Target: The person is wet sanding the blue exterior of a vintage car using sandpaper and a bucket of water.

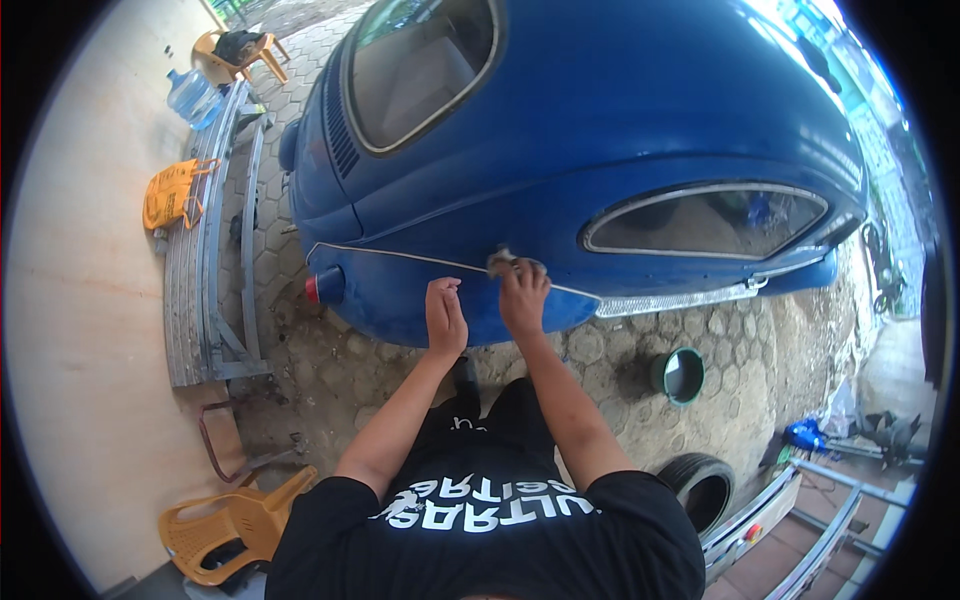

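A blue rounded car (560, 110) fills the upper middle of the view. My right hand (523, 290) has its fingers closed over a greyish crumpled cloth (497, 260). The cloth rests against the blue bodywork, just by the thin light trim strip (390, 255) that runs above the rear fender. Left of it, my left hand (446, 315) hovers over the fender (390, 295) with its fingers curled together, and nothing shows in them. A red round tail lamp (313, 290) sits at the fender's left end.
A green bucket (683, 377) stands on the paving at right, with a tyre (697, 492) nearer me. Along the left wall runs a grey metal bench (200, 290) with an orange bag (174, 195) and a water jug (195, 98). A yellow plastic chair (250, 515) is at lower left.
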{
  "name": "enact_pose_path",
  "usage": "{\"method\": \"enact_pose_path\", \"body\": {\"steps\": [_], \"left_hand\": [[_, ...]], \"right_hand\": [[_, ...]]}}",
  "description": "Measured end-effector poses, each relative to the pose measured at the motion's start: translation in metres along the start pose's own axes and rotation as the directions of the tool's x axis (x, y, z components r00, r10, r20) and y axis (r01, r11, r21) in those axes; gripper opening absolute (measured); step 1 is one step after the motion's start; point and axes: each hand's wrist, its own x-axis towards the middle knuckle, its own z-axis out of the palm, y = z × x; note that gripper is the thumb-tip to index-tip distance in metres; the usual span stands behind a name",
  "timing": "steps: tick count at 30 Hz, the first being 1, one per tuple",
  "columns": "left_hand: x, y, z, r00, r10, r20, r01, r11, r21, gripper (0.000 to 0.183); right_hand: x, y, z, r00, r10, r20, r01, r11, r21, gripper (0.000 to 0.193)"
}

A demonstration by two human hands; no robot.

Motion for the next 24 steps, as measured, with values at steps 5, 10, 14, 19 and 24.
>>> {"method": "enact_pose_path", "body": {"steps": [5,10,14,19,24], "left_hand": [[-0.007,-0.003,0.001,0.989,-0.101,-0.110,0.094,0.993,-0.068,0.038],[-0.003,0.008,0.012,0.980,-0.134,-0.144,0.117,0.986,-0.121,0.039],[-0.003,0.018,0.027,0.986,-0.104,-0.132,0.088,0.989,-0.122,0.041],[-0.004,0.023,0.015,0.983,-0.098,-0.152,0.081,0.990,-0.118,0.041],[-0.003,0.022,0.011,0.964,-0.143,-0.224,0.119,0.986,-0.116,0.043]], "right_hand": [[0.096,0.020,-0.087,0.856,0.042,-0.516,-0.060,0.998,-0.018,0.033],[0.132,0.008,-0.088,0.781,0.172,-0.600,-0.252,0.966,-0.051,0.029],[0.074,-0.001,-0.027,0.964,-0.225,-0.139,0.189,0.953,-0.236,0.037],[0.088,-0.001,-0.063,0.956,-0.273,-0.104,0.251,0.950,-0.184,0.038],[0.128,0.003,-0.090,0.853,0.078,-0.516,-0.111,0.993,-0.034,0.033]]}}
